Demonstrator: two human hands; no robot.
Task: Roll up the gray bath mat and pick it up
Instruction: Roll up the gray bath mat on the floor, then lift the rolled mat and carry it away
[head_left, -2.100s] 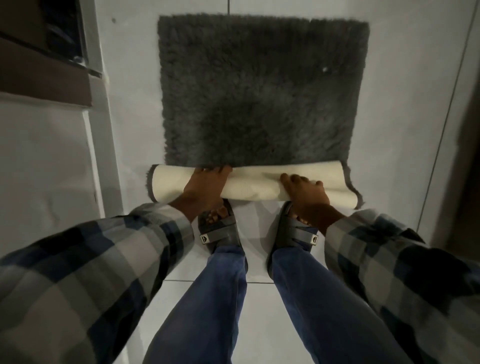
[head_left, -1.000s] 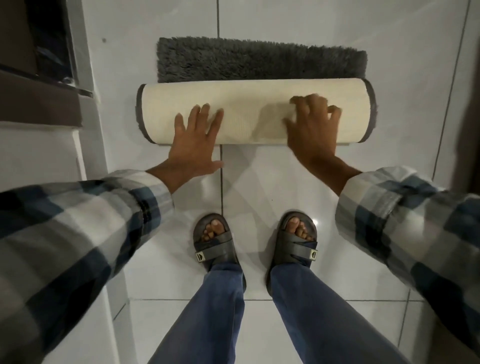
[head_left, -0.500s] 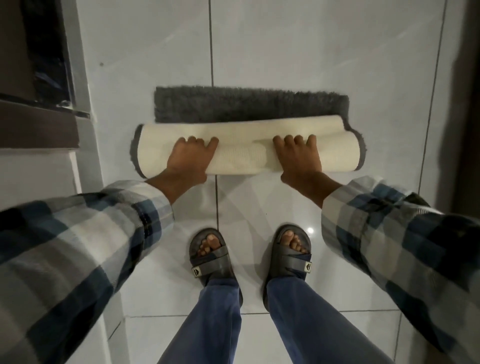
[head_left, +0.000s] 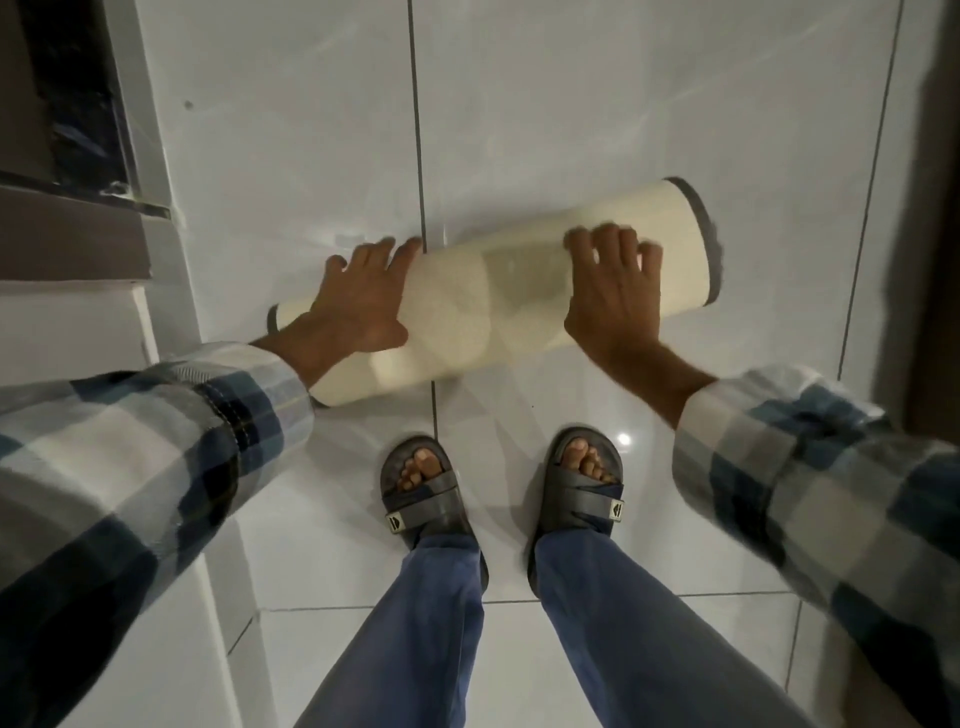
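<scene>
The bath mat (head_left: 498, 301) is a full roll now, cream backing outward, with gray pile showing only as a rim at each end. It slants across the frame, its right end farther from me than its left. My left hand (head_left: 358, 306) wraps over the left part of the roll, fingers curled over its far side. My right hand (head_left: 613, 291) grips the right part the same way. No flat gray pile remains on the tiles. Whether the roll touches the floor I cannot tell.
Glossy white floor tiles (head_left: 571, 104) stretch beyond the roll. My sandalled feet (head_left: 426, 493) stand just behind it. A white door frame (head_left: 166, 218) with a dark threshold rises at the left. A dark vertical edge (head_left: 935, 208) borders the right side.
The last strip of gray pile has been rolled in. The roll has swung from lying straight across to slanting, right end away, with both hands now clasped around it.
</scene>
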